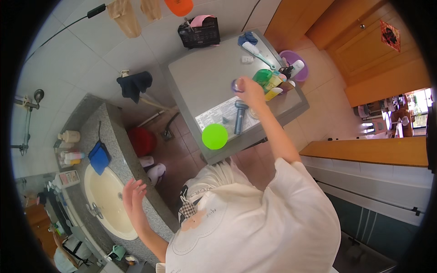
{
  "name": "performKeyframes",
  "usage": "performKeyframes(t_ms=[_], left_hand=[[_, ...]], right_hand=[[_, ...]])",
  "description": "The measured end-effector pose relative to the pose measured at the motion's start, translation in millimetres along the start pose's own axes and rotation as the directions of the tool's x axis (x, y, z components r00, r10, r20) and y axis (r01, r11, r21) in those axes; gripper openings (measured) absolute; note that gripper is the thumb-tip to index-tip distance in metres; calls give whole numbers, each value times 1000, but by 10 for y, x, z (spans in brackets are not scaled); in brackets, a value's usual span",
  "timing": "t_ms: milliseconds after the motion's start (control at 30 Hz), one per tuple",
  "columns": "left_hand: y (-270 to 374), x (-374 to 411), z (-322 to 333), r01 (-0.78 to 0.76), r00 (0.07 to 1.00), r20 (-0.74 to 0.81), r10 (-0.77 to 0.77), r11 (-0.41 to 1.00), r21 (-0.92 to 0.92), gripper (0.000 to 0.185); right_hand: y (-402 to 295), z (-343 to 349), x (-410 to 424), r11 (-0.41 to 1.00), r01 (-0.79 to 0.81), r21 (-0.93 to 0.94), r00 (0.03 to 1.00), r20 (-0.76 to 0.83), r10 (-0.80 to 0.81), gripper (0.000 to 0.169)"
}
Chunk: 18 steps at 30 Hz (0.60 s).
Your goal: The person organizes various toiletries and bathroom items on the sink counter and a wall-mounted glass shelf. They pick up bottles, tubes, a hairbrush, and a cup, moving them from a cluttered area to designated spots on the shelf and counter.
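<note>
My right hand (pixel 252 91) reaches over the grey top of a washing-machine-like appliance (pixel 194 78). Its fingers close on a small round container with a purple rim (pixel 234 86), partly hidden by them. Just below lies a blue-grey handheld device with a wide head (pixel 240 117), on a printed sheet (pixel 213 114). A round pale item (pixel 252 113) is partly covered by my right forearm. Near the front corner stands a bright green round cup or lid (pixel 214 136). My left hand (pixel 134 198) is empty, fingers loosely apart, above the edge of a cream washbasin (pixel 106 201).
A green bottle (pixel 263 77), a yellow tube (pixel 273 94) and other toiletries crowd the appliance's right side. Behind them are a turquoise-handled brush (pixel 261 56), a blue cloth (pixel 248 38) and a purple bucket (pixel 304 73). A blue cloth (pixel 99 157) hangs over the granite counter (pixel 116 153).
</note>
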State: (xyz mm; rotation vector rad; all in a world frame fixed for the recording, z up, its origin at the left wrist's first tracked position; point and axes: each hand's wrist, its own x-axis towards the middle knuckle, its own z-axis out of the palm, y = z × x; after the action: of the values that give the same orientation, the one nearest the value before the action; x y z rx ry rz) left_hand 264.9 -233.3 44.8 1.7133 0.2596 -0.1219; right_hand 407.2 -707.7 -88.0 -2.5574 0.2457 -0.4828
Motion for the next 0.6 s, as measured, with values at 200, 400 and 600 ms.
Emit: performKeyframes(t_ms=[200, 400, 600], left_hand=[[110, -113, 74, -56, 997, -44, 58, 998, 41, 41], [16, -139, 29, -23, 997, -70, 25, 999, 31, 41], [93, -90, 110, -14, 995, -93, 19, 998, 57, 43]], right_hand=[[1, 615, 377, 982, -61, -179, 965, 240, 104, 43], [134, 730, 411, 982, -53, -184, 963, 252, 99, 45], [-441, -164, 250, 988, 108, 106, 993, -65, -102, 40]])
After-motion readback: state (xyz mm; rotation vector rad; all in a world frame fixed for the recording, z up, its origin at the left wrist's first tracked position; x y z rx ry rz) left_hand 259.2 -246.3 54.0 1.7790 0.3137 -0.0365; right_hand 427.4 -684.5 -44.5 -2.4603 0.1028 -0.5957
